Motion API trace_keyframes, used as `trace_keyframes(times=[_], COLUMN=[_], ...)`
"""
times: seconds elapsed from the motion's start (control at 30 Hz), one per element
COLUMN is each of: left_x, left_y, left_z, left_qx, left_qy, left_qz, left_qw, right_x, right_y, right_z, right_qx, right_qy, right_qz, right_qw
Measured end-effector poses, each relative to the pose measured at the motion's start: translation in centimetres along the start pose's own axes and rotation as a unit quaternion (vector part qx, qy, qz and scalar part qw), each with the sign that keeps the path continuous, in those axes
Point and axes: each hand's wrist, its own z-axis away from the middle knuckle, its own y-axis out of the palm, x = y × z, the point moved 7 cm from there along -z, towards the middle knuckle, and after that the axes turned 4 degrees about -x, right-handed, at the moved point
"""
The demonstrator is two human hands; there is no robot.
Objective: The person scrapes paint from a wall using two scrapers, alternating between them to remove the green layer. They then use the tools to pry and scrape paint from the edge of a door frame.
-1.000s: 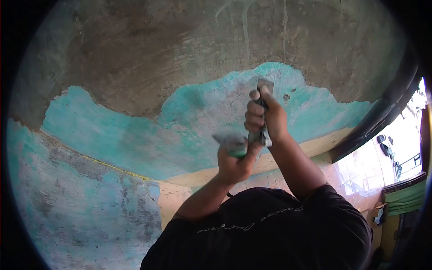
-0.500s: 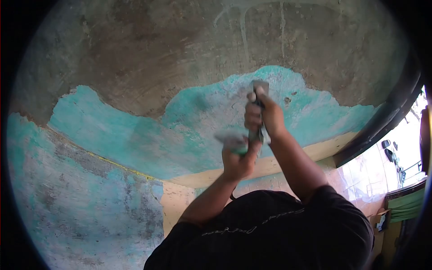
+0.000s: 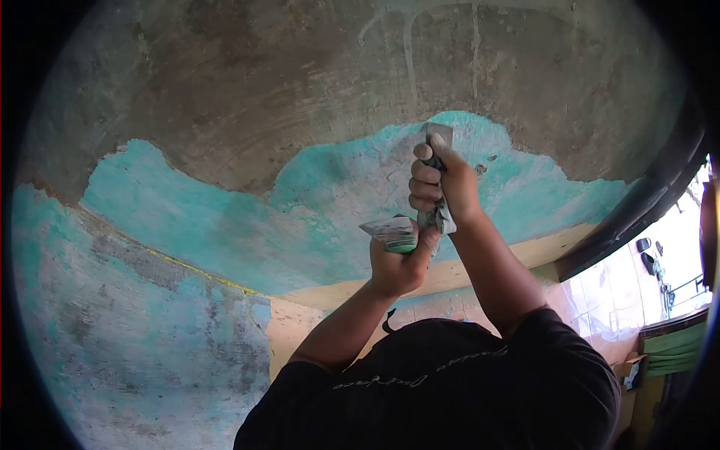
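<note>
My right hand (image 3: 446, 180) is closed around the handle of a scraper (image 3: 439, 133), its flat grey blade standing out past the thumb and overlapping the turquoise paint. Just below and to the left, my left hand (image 3: 401, 262) is closed on a putty knife (image 3: 386, 227) with a pointed, white-smeared blade and a green part by the palm. The left thumb reaches up to the lower end of the right hand's tool, where a crumpled pale piece shows. Behind both hands is the wall (image 3: 315, 202), turquoise paint below a ragged edge and bare grey-brown plaster above.
A second wall (image 3: 150, 322) with worn blue paint meets it at the left, along a yellow line. A dark frame (image 3: 637, 217) borders a bright opening at the right, with footwear (image 3: 648, 259) on the floor there. Green cloth (image 3: 675, 349) hangs lower right.
My right hand and the scraper have shifted slightly up and to the right. The putty knife in my left hand, blurred before, now shows sharply.
</note>
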Motion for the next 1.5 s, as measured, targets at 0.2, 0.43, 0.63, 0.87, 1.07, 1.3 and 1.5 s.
trace_keyframes(times=[0.2,0.43,0.63,0.87,1.07,1.3,1.5], left_x=[0.5,0.6,1.7,1.6,0.4,1.1,0.2], left_y=[0.1,0.0,-0.2,0.1,0.4,0.2,0.7], left_z=[1.4,1.6,1.1,2.2,0.8,1.2,1.0], left_qx=[-0.021,0.008,-0.031,0.013,-0.005,-0.008,-0.004], left_qy=[0.036,0.022,-0.015,0.044,-0.017,0.012,0.057], left_qz=[-0.039,-0.044,0.013,-0.057,0.017,-0.034,-0.049], left_qw=[0.998,0.999,0.999,0.997,1.000,0.999,0.997], right_x=[-1.8,-1.3,-1.0,-2.1,-0.5,-0.7,-0.5], right_y=[-1.6,-1.1,-0.7,-2.1,-0.2,-0.9,-1.3], right_z=[0.9,0.7,0.1,0.1,-0.2,0.0,0.1], right_qx=[-0.037,-0.049,-0.046,-0.039,-0.021,-0.027,-0.030], right_qy=[0.034,0.015,0.015,0.037,0.004,0.008,0.002], right_qz=[0.014,-0.001,0.015,0.038,0.050,0.044,0.035], right_qw=[0.999,0.999,0.999,0.998,0.999,0.999,0.999])
